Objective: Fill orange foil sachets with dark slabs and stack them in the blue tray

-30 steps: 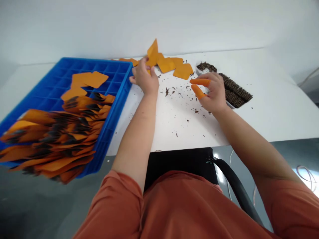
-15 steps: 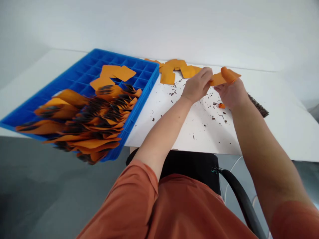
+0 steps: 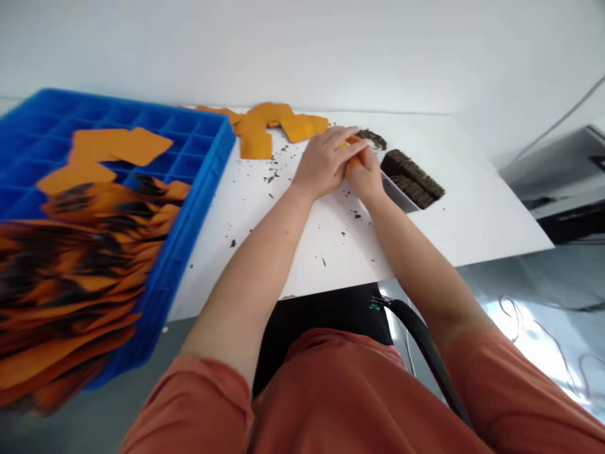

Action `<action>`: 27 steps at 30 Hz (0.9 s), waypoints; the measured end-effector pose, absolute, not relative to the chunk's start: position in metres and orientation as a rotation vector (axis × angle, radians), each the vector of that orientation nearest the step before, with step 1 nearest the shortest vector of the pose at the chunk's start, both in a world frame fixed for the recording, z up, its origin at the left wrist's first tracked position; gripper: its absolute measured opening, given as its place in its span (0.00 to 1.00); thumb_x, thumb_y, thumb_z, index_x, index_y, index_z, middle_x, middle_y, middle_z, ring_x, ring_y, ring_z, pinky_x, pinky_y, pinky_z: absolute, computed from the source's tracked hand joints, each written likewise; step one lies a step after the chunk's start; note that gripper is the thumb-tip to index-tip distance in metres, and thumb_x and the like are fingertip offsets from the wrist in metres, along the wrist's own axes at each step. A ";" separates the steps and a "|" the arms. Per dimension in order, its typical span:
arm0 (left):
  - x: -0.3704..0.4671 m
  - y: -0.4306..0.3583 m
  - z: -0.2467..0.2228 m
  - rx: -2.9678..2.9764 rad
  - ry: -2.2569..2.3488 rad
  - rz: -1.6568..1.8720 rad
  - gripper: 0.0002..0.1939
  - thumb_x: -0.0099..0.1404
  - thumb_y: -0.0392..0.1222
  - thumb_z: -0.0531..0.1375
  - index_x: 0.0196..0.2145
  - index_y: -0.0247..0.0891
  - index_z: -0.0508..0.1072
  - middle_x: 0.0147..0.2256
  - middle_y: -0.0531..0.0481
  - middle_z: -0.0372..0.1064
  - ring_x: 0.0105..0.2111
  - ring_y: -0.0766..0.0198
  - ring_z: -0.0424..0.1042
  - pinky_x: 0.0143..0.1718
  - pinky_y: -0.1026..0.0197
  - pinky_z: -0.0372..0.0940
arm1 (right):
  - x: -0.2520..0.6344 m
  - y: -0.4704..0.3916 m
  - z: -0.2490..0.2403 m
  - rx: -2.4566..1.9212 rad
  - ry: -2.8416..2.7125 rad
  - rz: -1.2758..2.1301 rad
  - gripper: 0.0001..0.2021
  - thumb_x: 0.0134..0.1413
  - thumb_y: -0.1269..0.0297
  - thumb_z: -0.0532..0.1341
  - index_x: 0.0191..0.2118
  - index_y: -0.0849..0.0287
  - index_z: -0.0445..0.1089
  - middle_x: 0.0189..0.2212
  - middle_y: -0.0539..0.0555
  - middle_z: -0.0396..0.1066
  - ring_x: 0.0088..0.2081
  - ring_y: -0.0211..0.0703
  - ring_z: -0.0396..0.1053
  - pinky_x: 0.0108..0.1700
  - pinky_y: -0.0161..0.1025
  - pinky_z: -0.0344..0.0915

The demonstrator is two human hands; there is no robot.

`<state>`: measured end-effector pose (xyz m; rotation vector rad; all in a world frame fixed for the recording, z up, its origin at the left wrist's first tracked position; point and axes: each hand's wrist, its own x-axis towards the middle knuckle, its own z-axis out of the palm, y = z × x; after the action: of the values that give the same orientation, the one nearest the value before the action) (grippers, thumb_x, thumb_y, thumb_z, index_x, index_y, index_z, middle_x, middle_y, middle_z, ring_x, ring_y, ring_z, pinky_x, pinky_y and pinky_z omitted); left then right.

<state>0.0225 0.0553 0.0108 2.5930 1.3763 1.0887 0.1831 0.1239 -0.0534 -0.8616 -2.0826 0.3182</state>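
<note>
An orange paper pouch [image 3: 352,165] is squeezed between my two hands over the white table, mostly hidden by the fingers. My right hand [image 3: 368,181] is closed around it from the right. From the left, my left hand [image 3: 324,161] lies over it, its fingers bent across the pouch and the right hand's fingertips. Just right of my hands, a pale box [image 3: 401,194] holds dark brown strips [image 3: 416,176] packed in rows. Behind the right hand lies a small heap of dark brown flakes [image 3: 373,139].
On the left stands a blue compartment tray [image 3: 198,189] packed with filled orange pouches [image 3: 94,265], several flat ones [image 3: 118,145] on top. More flat orange pouches [image 3: 258,135] lie by the wall. Dark crumbs [image 3: 271,179] litter the white table [image 3: 293,252]. A black chair armrest [image 3: 420,347] is at my right.
My view has turned right, bringing the box of dark strips into sight. My hands have come together, and the pouch that lay stretched between them is now enclosed by both.
</note>
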 end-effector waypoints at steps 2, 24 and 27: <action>0.021 0.056 0.012 2.584 1.363 1.091 0.25 0.78 0.43 0.49 0.68 0.49 0.71 0.71 0.49 0.63 0.72 0.51 0.59 0.75 0.43 0.52 | 0.179 0.124 -0.051 -0.973 -1.919 0.416 0.25 0.68 0.67 0.48 0.67 0.52 0.64 0.63 0.61 0.72 0.64 0.47 0.72 0.66 0.53 0.73; 0.013 0.073 0.001 2.470 1.393 1.277 0.22 0.73 0.53 0.54 0.61 0.54 0.75 0.64 0.64 0.71 0.71 0.55 0.64 0.75 0.38 0.58 | 0.161 0.061 0.025 -1.051 -1.462 1.282 0.05 0.72 0.65 0.53 0.46 0.57 0.65 0.38 0.48 0.68 0.36 0.35 0.69 0.37 0.30 0.71; 0.014 0.072 0.003 2.389 1.373 1.301 0.19 0.72 0.55 0.56 0.56 0.56 0.77 0.60 0.66 0.75 0.70 0.55 0.64 0.76 0.37 0.57 | 0.161 0.055 0.030 -1.073 -1.422 1.314 0.04 0.72 0.65 0.54 0.43 0.56 0.65 0.39 0.48 0.67 0.35 0.34 0.68 0.34 0.30 0.69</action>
<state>0.0137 0.0722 0.0029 2.3886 1.3728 1.3005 0.1607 0.0555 0.0303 -1.0732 -1.4217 1.3141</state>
